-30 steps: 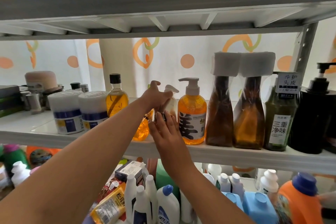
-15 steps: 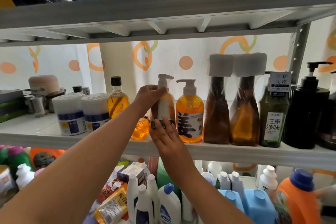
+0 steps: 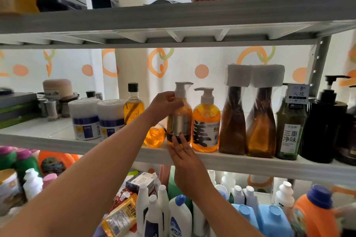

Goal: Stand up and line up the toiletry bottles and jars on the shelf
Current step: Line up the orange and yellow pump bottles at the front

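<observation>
An orange pump bottle (image 3: 180, 119) with a silver label stands upright at the front of the grey shelf (image 3: 250, 163). My left hand (image 3: 165, 103) grips its shoulder just under the white pump. My right hand (image 3: 183, 152) rests flat against the bottle's base, fingers spread. Right beside it stands a matching orange pump bottle (image 3: 206, 127) with a large black character. Left of the held bottle, another orange bottle (image 3: 154, 136) lies on its side behind my left wrist. A round amber bottle (image 3: 133, 106) with a black cap stands further left.
Two brown bottles (image 3: 248, 121) with white wrapped tops, a green bottle (image 3: 290, 131) and a black pump bottle (image 3: 325, 125) line the shelf's right part. Two white and blue jars (image 3: 98, 121) and small containers sit at left. Detergent bottles crowd the shelf below.
The pump bottle was tilted between my hands a second ago; it now stands upright next to the labelled orange bottle. My left hand slid from its top to its shoulder.
</observation>
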The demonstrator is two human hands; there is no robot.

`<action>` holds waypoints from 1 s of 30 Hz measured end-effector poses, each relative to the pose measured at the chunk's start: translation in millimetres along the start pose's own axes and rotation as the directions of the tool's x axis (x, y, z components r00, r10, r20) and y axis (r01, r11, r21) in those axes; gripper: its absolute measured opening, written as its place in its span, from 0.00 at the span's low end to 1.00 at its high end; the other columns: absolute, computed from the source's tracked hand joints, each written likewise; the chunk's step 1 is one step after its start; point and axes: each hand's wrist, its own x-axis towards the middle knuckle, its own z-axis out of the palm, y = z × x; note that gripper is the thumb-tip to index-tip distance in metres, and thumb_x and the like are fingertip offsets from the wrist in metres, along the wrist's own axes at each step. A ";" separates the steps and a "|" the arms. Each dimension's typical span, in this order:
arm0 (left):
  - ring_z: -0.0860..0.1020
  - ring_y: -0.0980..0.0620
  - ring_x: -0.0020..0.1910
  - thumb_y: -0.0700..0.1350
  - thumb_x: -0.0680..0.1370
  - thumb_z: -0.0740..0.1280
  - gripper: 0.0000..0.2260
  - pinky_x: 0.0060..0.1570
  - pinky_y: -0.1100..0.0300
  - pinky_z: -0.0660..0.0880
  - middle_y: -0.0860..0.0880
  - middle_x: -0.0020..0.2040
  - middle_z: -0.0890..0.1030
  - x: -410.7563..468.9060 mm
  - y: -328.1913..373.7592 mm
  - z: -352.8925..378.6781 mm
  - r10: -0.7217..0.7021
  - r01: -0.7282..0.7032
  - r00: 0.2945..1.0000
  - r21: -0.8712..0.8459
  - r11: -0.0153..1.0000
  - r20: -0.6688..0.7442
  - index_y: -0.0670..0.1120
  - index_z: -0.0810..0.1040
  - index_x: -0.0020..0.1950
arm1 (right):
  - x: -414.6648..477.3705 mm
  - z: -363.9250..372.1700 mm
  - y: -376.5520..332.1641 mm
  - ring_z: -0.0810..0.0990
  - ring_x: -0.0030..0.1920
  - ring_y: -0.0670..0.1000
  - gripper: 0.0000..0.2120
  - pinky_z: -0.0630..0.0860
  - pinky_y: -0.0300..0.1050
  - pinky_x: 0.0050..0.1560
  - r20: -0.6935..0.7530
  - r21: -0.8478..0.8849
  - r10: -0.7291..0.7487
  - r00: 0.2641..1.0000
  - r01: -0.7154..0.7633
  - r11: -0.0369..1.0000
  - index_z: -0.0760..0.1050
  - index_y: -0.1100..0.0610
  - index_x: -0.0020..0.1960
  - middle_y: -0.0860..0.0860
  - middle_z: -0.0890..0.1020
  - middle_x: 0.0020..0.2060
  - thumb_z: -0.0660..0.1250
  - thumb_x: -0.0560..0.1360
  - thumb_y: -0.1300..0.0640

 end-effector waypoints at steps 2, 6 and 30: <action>0.80 0.46 0.52 0.43 0.75 0.69 0.12 0.53 0.54 0.77 0.45 0.51 0.83 0.6 3.1 -5.8 0.006 -0.006 0.998 0.007 1.000 0.057 0.43 0.80 0.57 | 0.0 -4.7 -1.3 0.69 0.68 0.55 0.37 0.74 0.52 0.59 0.007 0.033 0.002 1.000 -0.002 0.999 0.74 0.56 0.65 0.51 0.74 0.66 0.80 0.57 0.59; 0.80 0.46 0.53 0.43 0.75 0.69 0.14 0.54 0.52 0.77 0.43 0.53 0.82 0.7 5.1 -14.2 -0.017 0.020 0.990 -0.020 1.000 0.139 0.42 0.78 0.60 | 0.3 -12.9 0.9 0.66 0.68 0.53 0.35 0.72 0.53 0.60 -0.025 0.089 -0.029 0.999 0.032 0.996 0.73 0.55 0.65 0.51 0.74 0.65 0.78 0.59 0.60; 0.75 0.45 0.58 0.29 0.74 0.56 0.17 0.62 0.54 0.71 0.41 0.55 0.78 12.8 3.1 -25.8 -0.159 0.190 0.968 0.151 0.970 -0.193 0.38 0.77 0.59 | 80.1 -25.6 -53.9 0.55 0.74 0.57 0.32 0.57 0.49 0.72 0.215 0.075 0.036 0.976 -0.053 0.996 0.52 0.64 0.74 0.60 0.58 0.74 0.64 0.75 0.68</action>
